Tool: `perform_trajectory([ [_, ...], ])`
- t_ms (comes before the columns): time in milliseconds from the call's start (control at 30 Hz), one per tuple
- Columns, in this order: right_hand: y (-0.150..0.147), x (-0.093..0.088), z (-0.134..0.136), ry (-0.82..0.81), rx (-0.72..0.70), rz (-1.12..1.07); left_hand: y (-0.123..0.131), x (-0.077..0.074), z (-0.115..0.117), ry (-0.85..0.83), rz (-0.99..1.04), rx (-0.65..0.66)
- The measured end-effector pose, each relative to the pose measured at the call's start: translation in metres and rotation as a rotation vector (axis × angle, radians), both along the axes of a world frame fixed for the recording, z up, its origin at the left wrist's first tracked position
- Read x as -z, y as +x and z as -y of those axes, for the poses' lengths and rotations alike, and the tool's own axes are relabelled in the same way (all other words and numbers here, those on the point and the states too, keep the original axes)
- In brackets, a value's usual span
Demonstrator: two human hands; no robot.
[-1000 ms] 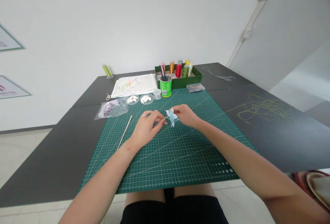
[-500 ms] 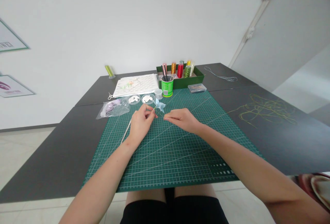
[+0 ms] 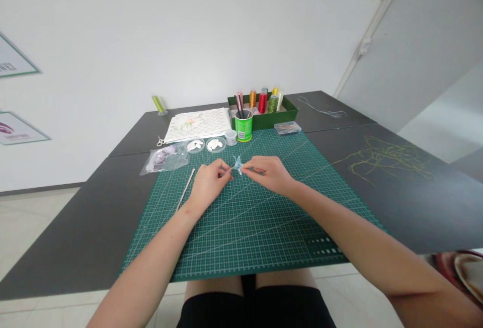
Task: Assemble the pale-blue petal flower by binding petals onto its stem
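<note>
Your left hand and right hand met over the far half of the mat. Between them was the flower, a small pale blue piece held just clear of the mat. Your left thumb and forefinger were pinched shut on its thin stem end, and your right fingertips were closed on a petal from the other side. This looked like fine shaping, both hands on the one piece. The next move would call for a steady left pinch and light pulls from the right, since the piece looked flimsy. The rod lay just left of your left hand, untouched
</note>
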State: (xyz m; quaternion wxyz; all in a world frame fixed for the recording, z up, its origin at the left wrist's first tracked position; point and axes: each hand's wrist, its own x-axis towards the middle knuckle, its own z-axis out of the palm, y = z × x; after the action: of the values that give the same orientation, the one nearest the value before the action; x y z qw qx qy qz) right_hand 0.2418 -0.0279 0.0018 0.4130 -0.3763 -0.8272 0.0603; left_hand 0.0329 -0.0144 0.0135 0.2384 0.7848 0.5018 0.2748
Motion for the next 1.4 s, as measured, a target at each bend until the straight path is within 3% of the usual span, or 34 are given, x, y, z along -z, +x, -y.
perform_trajectory([
  [333, 0.006, 0.002, -0.009, 0.004, 0.063, -0.024, 0.005, 0.005, 0.011, 0.003, -0.11, 0.348],
  [700, 0.01, 0.005, -0.015, -0.039, 0.062, -0.059, 0.007, -0.002, 0.015, -0.033, -0.081, 0.412],
  [900, 0.011, 0.005, -0.019, -0.222, 0.074, -0.148, 0.007, -0.004, 0.016, 0.01, -0.051, 0.407],
  [1133, 0.016, 0.02, -0.033, -0.664, -0.027, -0.251, 0.006, -0.004, 0.016, 0.096, 0.005, 0.394],
  [1400, 0.009, 0.021, -0.03, -0.744, -0.113, -0.328, 0.006, -0.006, 0.013, -0.009, 0.306, 0.104],
])
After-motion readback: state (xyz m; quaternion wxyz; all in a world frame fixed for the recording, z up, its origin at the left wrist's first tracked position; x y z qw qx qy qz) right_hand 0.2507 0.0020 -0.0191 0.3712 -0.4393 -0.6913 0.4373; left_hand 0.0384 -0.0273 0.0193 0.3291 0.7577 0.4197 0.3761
